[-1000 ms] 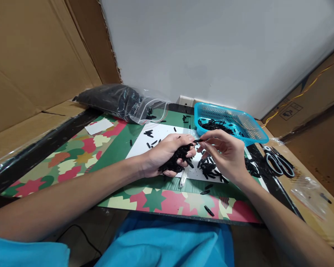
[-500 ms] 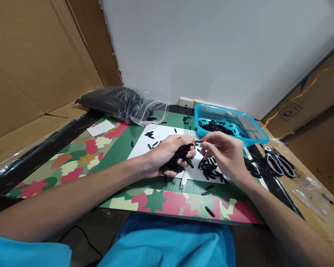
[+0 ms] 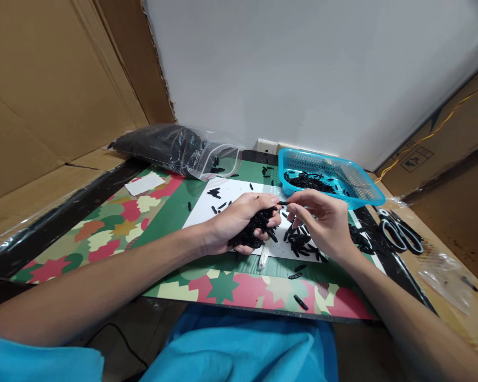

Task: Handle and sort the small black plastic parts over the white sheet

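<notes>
A bunch of small, long black pieces (image 3: 252,233) fills my left hand (image 3: 239,217), whose fingers curl round it. Between the left thumb and finger and the fingertips of my right hand (image 3: 322,216) runs one thin black piece (image 3: 283,202), pinched at its right end by the right hand. Under both hands lies a white sheet (image 3: 201,212) on the patterned mat, and more loose black pieces (image 3: 299,241) are heaped on it below my right hand. What exactly the pieces are I cannot make out.
Behind the right hand stands a blue plastic basket (image 3: 366,197) with black pieces inside. A filled zip bag (image 3: 163,148) lies at the back left. Scissors (image 3: 400,233) and a clear plastic bag (image 3: 446,281) are at the right. A wall (image 3: 302,74) and cardboard (image 3: 48,79) enclose the table.
</notes>
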{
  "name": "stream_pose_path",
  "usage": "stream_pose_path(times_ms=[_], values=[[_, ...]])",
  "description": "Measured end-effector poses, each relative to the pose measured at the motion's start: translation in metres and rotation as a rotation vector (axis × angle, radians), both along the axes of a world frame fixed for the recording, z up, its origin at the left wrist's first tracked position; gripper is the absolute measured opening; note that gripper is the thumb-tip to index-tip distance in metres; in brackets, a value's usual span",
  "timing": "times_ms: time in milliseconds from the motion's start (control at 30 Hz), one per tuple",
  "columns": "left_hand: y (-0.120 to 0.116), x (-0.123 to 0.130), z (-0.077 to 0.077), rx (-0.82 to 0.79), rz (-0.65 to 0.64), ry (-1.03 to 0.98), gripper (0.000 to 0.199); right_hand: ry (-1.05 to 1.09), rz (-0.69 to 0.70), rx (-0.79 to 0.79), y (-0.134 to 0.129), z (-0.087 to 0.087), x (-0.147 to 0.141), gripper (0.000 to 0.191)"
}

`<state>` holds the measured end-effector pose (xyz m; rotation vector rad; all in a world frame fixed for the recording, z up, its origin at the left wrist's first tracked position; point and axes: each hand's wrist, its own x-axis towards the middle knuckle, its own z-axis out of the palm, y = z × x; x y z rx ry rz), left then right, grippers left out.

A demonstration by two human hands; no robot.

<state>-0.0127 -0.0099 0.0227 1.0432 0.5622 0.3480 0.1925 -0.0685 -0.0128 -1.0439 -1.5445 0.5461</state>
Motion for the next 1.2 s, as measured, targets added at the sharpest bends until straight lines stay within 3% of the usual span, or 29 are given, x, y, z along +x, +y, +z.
stream_pose_path(times_ms=[800,1200], values=[[-0.0003,0.0012,0.003,-0.124,-0.009,-0.005,0.032,-0.06,-0.038,0.025,-0.001,-0.0017,0.0006,0.013],[-0.0016,0.0017,0.0047,-0.072,0.02,0.03,0.035,-0.127,-0.031,0.006,0.0008,-0.002,0.001,0.014]])
